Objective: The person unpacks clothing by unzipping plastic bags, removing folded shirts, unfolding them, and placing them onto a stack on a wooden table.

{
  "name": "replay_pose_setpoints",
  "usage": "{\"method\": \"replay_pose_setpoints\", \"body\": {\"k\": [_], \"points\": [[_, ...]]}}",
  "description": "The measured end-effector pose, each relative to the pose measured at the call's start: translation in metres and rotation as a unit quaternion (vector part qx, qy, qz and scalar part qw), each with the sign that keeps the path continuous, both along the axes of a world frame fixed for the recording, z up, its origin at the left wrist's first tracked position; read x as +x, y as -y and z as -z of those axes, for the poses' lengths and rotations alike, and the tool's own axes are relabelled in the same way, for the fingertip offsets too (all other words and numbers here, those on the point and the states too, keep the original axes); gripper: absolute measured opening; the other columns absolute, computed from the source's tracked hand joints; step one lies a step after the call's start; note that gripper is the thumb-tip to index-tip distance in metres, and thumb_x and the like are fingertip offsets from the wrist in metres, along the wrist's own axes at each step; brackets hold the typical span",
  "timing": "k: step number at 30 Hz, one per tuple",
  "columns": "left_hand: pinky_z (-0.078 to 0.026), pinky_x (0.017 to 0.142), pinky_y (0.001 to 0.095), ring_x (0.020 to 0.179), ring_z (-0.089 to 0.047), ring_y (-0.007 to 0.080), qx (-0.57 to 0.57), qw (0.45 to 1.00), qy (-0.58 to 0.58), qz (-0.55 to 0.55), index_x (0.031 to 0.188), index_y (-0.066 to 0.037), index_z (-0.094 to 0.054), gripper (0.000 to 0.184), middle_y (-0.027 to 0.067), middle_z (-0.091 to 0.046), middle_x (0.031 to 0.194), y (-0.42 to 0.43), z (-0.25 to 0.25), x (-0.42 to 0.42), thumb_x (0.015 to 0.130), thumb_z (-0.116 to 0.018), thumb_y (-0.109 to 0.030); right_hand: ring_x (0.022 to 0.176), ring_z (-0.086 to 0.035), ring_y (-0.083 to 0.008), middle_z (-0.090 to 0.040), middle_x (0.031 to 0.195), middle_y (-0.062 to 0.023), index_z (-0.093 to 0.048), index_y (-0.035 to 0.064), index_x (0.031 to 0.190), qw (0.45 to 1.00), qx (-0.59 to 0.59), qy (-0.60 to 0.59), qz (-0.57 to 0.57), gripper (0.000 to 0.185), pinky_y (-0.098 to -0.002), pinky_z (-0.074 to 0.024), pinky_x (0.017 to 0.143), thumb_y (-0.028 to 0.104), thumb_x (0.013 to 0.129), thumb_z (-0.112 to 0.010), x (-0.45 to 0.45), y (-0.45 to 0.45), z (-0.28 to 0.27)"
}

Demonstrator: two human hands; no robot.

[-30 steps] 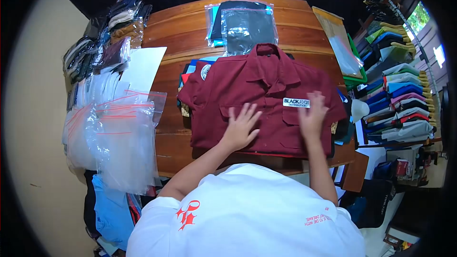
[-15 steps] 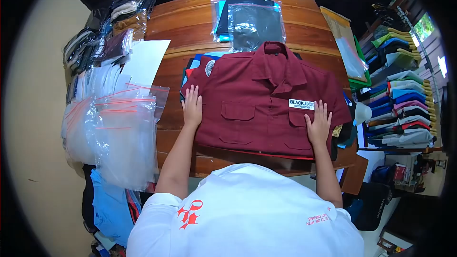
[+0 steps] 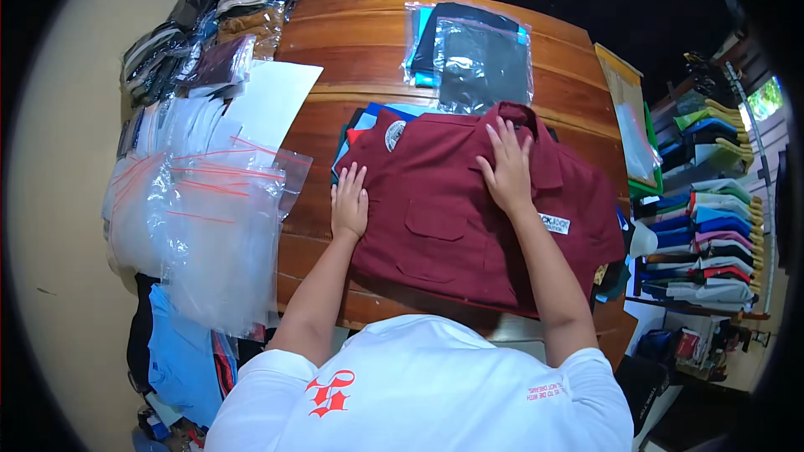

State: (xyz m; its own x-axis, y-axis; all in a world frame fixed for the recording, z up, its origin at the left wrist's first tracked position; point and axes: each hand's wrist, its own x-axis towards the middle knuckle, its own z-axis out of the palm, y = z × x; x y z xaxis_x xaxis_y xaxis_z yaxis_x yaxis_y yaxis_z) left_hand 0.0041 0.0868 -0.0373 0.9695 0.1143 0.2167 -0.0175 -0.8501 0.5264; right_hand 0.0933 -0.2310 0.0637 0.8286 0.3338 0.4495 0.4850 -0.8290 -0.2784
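Note:
A maroon button-up shirt point(image 3: 444, 201) with a collar, chest pockets and a white name patch point(image 3: 554, 224) lies spread front side up on a pile of other garments. My left hand point(image 3: 349, 203) rests on the shirt's left edge, fingers extended. Near the collar, my right hand point(image 3: 507, 167) lies flat on the fabric with its fingers spread. The right forearm crosses the front of the shirt and hides part of the placket and one pocket. Neither hand grips anything.
Clear plastic bags point(image 3: 218, 243) with red seals pile up at the left, below bagged garments point(image 3: 251, 21) and a white sheet point(image 3: 276, 100). Bagged dark clothing point(image 3: 481, 59) lies at the table's point(image 3: 352, 25) far side. Shirts on hangers point(image 3: 712, 226) hang at the right.
My right hand has moved from beside the name patch up to the collar. The left hand stays at the shirt's left edge. The whole view has shifted and tilted slightly.

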Motion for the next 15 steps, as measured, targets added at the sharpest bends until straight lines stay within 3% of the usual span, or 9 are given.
{"method": "replay_pose_setpoints", "body": {"k": [3, 8, 12, 13, 15], "points": [[-0.019, 0.111, 0.0531, 0.140, -0.024, 0.0310, -0.003, 1.000, 0.002, 0.000, 0.141, -0.018, -0.039, 0.049, 0.0074, -0.030, 0.151, 0.000, -0.001, 0.000, 0.093, -0.036, -0.025, 0.139, -0.028, -0.0277, -0.037, 0.146, -0.0128, -0.043, 0.0078, 0.135, 0.998, -0.051, 0.019, -0.010, 0.053, -0.0579, -0.0131, 0.111, 0.038, 0.092, -0.050, 0.058, -0.021, 0.020], [-0.019, 0.111, 0.0535, 0.139, -0.025, 0.0305, 0.007, 1.000, -0.012, -0.004, 0.141, -0.019, -0.040, 0.049, 0.0070, -0.030, 0.150, 0.001, -0.004, 0.001, 0.092, -0.037, -0.025, 0.135, -0.036, -0.0279, -0.044, 0.141, -0.0146, -0.049, 0.0070, 0.131, 0.991, -0.123, -0.056, 0.021, 0.049, -0.0581, -0.0162, 0.111, 0.040, 0.095, -0.045, 0.127, -0.032, 0.045], [-0.019, 0.111, 0.0530, 0.139, -0.024, 0.0307, 0.007, 1.000, -0.023, -0.006, 0.141, -0.019, -0.039, 0.050, 0.0074, -0.030, 0.150, 0.002, -0.008, 0.001, 0.092, -0.036, -0.027, 0.134, -0.036, -0.0292, -0.042, 0.143, -0.0125, -0.046, 0.0072, 0.133, 0.988, -0.099, -0.113, 0.048, 0.053, -0.0546, -0.0209, 0.111, 0.035, 0.089, -0.053, 0.156, -0.036, 0.061], [-0.019, 0.111, 0.0530, 0.139, -0.024, 0.0309, 0.005, 1.000, -0.025, -0.006, 0.141, -0.019, -0.039, 0.050, 0.0075, -0.030, 0.151, 0.003, -0.008, 0.000, 0.092, -0.036, -0.027, 0.127, -0.042, -0.0294, -0.049, 0.133, -0.0121, -0.048, 0.0073, 0.129, 0.991, -0.088, -0.087, 0.048, 0.053, -0.0499, -0.0313, 0.106, 0.031, 0.084, -0.061, 0.161, -0.037, 0.065], [-0.018, 0.111, 0.0531, 0.140, -0.024, 0.0313, 0.002, 1.000, -0.031, -0.003, 0.141, -0.018, -0.039, 0.051, 0.0081, -0.030, 0.151, 0.002, -0.012, 0.002, 0.092, -0.035, -0.028, 0.122, -0.045, -0.0287, -0.051, 0.126, -0.0119, -0.050, 0.0071, 0.125, 0.984, -0.121, -0.123, 0.053, 0.052, -0.0475, -0.0356, 0.102, 0.031, 0.081, -0.065, 0.166, -0.045, 0.049]]}}
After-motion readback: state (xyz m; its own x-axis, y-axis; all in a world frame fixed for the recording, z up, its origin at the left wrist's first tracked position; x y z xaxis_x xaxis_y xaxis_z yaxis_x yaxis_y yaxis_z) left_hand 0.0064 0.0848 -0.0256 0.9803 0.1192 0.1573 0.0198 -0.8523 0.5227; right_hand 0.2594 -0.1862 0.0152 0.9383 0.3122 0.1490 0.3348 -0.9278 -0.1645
